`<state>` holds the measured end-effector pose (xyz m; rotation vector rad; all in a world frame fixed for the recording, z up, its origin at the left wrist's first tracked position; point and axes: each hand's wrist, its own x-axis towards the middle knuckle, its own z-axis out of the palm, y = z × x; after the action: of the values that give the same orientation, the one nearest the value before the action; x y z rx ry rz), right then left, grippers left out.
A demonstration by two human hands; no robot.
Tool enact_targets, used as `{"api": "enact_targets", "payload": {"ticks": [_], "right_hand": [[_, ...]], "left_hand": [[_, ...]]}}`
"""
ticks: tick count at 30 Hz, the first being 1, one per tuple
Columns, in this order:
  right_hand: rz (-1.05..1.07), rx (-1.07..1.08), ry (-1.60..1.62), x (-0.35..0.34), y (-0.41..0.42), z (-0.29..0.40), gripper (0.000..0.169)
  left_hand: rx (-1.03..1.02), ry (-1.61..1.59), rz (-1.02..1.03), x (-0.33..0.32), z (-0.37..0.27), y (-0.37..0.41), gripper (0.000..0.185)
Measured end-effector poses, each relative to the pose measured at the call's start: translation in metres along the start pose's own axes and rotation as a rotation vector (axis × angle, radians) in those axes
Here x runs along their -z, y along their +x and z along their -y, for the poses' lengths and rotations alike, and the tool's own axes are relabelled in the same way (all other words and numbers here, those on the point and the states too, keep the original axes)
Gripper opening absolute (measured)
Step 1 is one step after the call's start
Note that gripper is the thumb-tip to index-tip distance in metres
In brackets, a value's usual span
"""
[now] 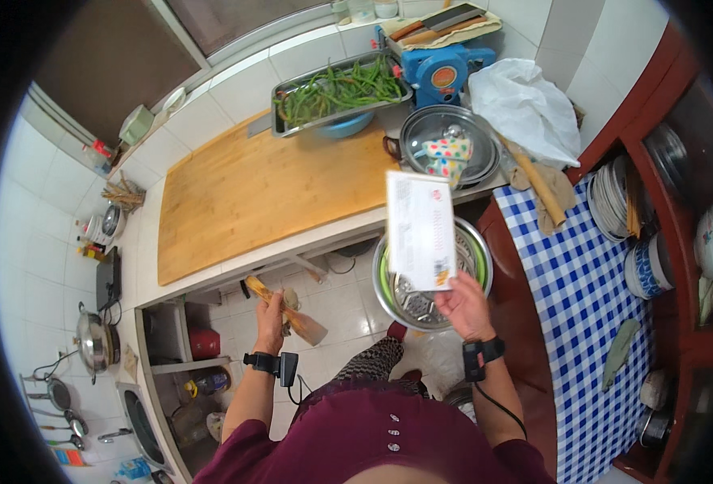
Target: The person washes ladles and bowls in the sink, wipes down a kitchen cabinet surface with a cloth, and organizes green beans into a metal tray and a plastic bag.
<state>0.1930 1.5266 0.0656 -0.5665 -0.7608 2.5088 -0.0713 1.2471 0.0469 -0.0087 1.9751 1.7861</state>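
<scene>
My left hand (pixel 270 320) grips a yellow-brown, paddle-shaped tool (pixel 308 328) over the tiled floor. Its wide end points down and right; its exact kind is unclear. In my right hand (pixel 468 305) is a white printed card or flat packet (pixel 420 233), pinched by its lower right corner. It bears writing and a small picture. Beneath it stands a steel basin (pixel 487 248) with a green rim inside and a perforated metal steamer plate (pixel 414 299); the card hides part of these. Both wrists wear black straps with small devices.
A wooden board (pixel 241 199) covers much of the counter. Behind it are a tray of green chillies (pixel 344 91), a blue machine (pixel 432 72) and a glass-lidded pan (pixel 414 121). Rightward, a rolling pin (pixel 531 181) lies by a blue checked cloth (pixel 565 290). A cabinet (pixel 664 181) holds stacked dishes.
</scene>
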Motion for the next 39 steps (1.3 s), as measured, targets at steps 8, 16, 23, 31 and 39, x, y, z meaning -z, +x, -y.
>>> {"api": "enact_targets", "payload": {"ticks": [8, 16, 23, 31, 39], "right_hand": [[0.119, -0.258, -0.175, -0.028, -0.021, -0.054, 0.027], [0.030, 0.132, -0.230, -0.079, 0.058, -0.016, 0.032], [-0.169, 0.493, -0.351, -0.140, 0.177, 0.002, 0.031], [-0.219, 0.653, -0.363, -0.188, 0.310, 0.081, 0.027], [-0.266, 0.741, -0.298, -0.171, 0.471, 0.199, 0.024]], "left_hand": [[0.025, -0.086, -0.075, 0.067, 0.003, 0.005, 0.025], [-0.102, -0.198, 0.020, 0.081, -0.037, 0.098, 0.023], [-0.123, -0.261, -0.004, 0.134, -0.082, 0.191, 0.022], [-0.164, -0.252, -0.087, 0.147, -0.111, 0.256, 0.022], [-0.227, -0.195, -0.232, 0.135, -0.128, 0.302, 0.022]]}}
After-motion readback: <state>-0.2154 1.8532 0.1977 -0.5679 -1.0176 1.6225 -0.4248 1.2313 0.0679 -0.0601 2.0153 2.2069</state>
